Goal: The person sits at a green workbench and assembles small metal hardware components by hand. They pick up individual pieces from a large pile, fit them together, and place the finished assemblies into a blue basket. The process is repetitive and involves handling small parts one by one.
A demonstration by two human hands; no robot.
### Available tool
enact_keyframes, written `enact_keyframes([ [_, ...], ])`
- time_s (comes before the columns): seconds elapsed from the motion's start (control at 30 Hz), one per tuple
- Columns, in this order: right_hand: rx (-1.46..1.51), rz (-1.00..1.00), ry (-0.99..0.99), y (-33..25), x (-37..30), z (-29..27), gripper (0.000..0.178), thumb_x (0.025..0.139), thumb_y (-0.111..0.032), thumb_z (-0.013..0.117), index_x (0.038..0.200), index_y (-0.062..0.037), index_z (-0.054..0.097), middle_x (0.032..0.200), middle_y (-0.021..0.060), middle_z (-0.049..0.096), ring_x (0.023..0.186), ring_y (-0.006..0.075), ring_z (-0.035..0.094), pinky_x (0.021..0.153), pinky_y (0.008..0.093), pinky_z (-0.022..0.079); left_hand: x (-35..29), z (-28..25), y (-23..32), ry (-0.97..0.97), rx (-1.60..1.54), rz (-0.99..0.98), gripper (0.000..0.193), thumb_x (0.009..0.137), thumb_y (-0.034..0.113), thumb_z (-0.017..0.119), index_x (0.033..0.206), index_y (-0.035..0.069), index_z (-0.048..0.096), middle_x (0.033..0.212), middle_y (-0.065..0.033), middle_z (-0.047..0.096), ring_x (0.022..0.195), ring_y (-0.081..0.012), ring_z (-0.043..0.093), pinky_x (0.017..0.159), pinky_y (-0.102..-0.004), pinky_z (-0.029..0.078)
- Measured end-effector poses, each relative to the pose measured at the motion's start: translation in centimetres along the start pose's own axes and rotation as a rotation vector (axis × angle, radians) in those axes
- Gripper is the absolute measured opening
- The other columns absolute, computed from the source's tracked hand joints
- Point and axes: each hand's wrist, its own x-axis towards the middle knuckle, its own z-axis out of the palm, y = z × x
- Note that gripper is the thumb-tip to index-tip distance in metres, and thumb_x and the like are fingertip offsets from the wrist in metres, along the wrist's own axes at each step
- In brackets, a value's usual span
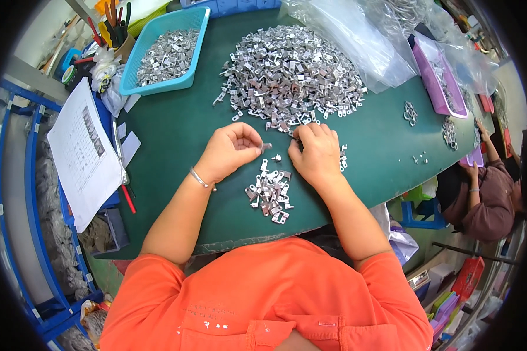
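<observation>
My left hand (231, 153) pinches a small metal bracket (267, 147) between thumb and fingertips, just above the green table. My right hand (317, 153) is closed, its curled fingertips at the near edge of a large heap of small metal brackets (293, 73); whatever they hold is hidden. One loose bracket (276, 158) lies between the hands. Nearer to me is a small pile of brackets (270, 193), several with a round hole in a flat tab. A few more brackets (343, 158) lie just right of my right hand.
A turquoise basket (202, 41) of metal parts stands at the far left, beside a printed sheet (79, 152). Clear plastic bags (363, 44) and a purple basket (458, 105) lie at the right. Another person (480, 196) sits beyond the table's right edge.
</observation>
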Motion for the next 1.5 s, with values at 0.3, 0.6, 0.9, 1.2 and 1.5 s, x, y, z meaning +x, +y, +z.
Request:
enact_keyframes([
  [0.3, 0.029, 0.078, -0.006, -0.1, 1.0, 0.6, 0.013, 0.069, -0.018, 0.073, 0.07, -0.0084, 0.065, 0.075, 0.0046, 0.059, 0.076, 0.0252, 0.057, 0.066, 0.0391, 0.041, 2.6, 1.9, 0.0, 0.296, 0.759, 0.319, 0.023, 0.075, 0.006, 0.07, 0.097, 0.003, 0.062, 0.091, -0.0057, 0.056, 0.066, -0.0129, 0.058, 0.064, -0.0257, 0.049],
  [0.6, 0.136, 0.062, 0.05, 0.5, 1.0, 1.1, 0.009, 0.068, -0.013, 0.073, 0.072, -0.0095, 0.065, 0.075, 0.0017, 0.058, 0.076, 0.0234, 0.056, 0.067, 0.0371, 0.039, 3.0, 2.9, -0.6, 0.374, 0.742, 0.5, 0.032, 0.071, -0.002, 0.07, 0.102, 0.003, 0.062, 0.095, -0.006, 0.056, 0.064, -0.0129, 0.055, 0.06, -0.026, 0.047],
  [0.9, 0.258, 0.011, 0.155, 1.0, 1.2, -0.8, 0.004, 0.075, -0.008, 0.067, 0.079, -0.0076, 0.065, 0.078, 0.004, 0.06, 0.075, 0.0247, 0.057, 0.067, 0.0371, 0.041, 2.1, 2.0, 0.6, 0.415, 0.5, 0.659, 0.017, 0.077, -0.003, 0.069, 0.092, 0.002, 0.065, 0.088, -0.0032, 0.061, 0.074, -0.0088, 0.058, 0.065, -0.022, 0.049],
  [1.2, 0.104, -0.017, 0.009, 0.7, 2.0, 1.2, 0.009, 0.075, -0.01, 0.067, 0.084, -0.0099, 0.063, 0.074, 0.0042, 0.058, 0.077, 0.026, 0.055, 0.066, 0.0394, 0.04, 3.8, -9.4, 4.8, 1.048, 1.165, 0.679, 0.032, 0.075, 0.003, 0.07, 0.106, 0.002, 0.062, 0.115, -0.0126, 0.056, 0.086, -0.0219, 0.062, 0.073, -0.0296, 0.051],
  [1.5, 0.96, 0.429, -0.099, 0.3, 0.2, -2.1, 0.013, 0.077, 0.002, 0.069, 0.09, -0.0015, 0.068, 0.085, 0.0077, 0.068, 0.078, 0.0123, 0.064, 0.069, 0.0242, 0.05, 3.2, 2.3, -0.8, 0.423, 0.974, 0.461, 0.015, 0.077, 0.015, 0.072, 0.086, 0.005, 0.066, 0.077, -0.0079, 0.06, 0.065, -0.0209, 0.06, 0.059, -0.0309, 0.048],
])
